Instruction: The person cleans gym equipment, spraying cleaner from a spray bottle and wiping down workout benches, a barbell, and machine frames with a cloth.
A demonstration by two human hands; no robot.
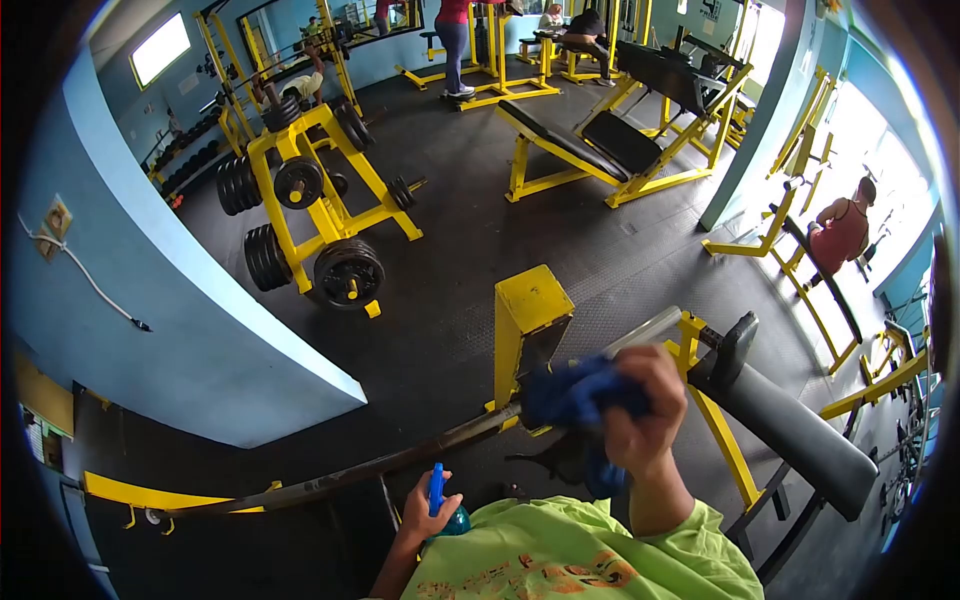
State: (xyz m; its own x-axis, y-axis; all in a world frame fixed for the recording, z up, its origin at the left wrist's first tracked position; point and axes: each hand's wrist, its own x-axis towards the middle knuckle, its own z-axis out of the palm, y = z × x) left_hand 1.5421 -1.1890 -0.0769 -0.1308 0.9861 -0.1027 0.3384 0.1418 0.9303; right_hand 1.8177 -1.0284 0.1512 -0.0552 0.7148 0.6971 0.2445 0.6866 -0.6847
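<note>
At lower centre-right, the right hand (650, 405) clutches a blue cloth (572, 393); farther left, the left hand (424, 514) grips a spray bottle (437, 488).

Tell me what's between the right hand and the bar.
Blue cloth, held in the right hand, as the head view shows; blur hides whether it touches the bar.

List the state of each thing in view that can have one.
Left hand: closed around the spray bottle
Spray bottle: held, blue trigger up
Right hand: gripping the blue cloth
Blue cloth: bunched, blurred
Metal bar: partly hidden by the cloth
Weight rack: loaded with black plates
Nearest padded bench: unoccupied
Wall cable: hanging, end loose
</note>
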